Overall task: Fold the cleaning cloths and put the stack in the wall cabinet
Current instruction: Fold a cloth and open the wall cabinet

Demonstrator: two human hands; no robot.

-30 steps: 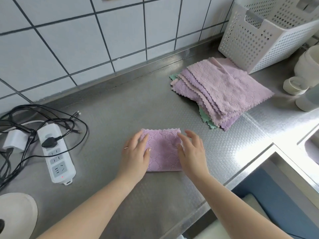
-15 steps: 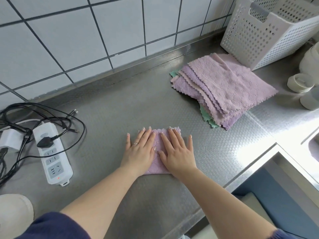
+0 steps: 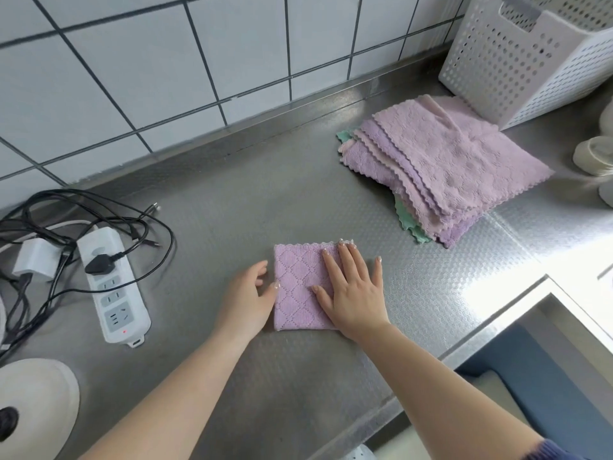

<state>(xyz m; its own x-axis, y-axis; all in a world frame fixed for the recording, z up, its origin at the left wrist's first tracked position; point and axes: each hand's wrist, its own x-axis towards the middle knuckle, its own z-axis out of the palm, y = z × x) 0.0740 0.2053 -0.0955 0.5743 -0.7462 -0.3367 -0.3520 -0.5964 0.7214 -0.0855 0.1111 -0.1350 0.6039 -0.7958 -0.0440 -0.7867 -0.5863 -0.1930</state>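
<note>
Right hand (image 3: 353, 293) flat, fingers spread, on folded cloth (image 3: 300, 287); left hand (image 3: 247, 295) relaxed at its left edge; unfolded pile (image 3: 441, 167) far right, nearer right hand.

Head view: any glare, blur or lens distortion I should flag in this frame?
Head view: strong glare blows out the counter near the right edge by the sink; motion blur smears the white cups at far right; wide-angle bending curves the tile lines. The folded cloth, right hand and left hand are sharp.
</note>
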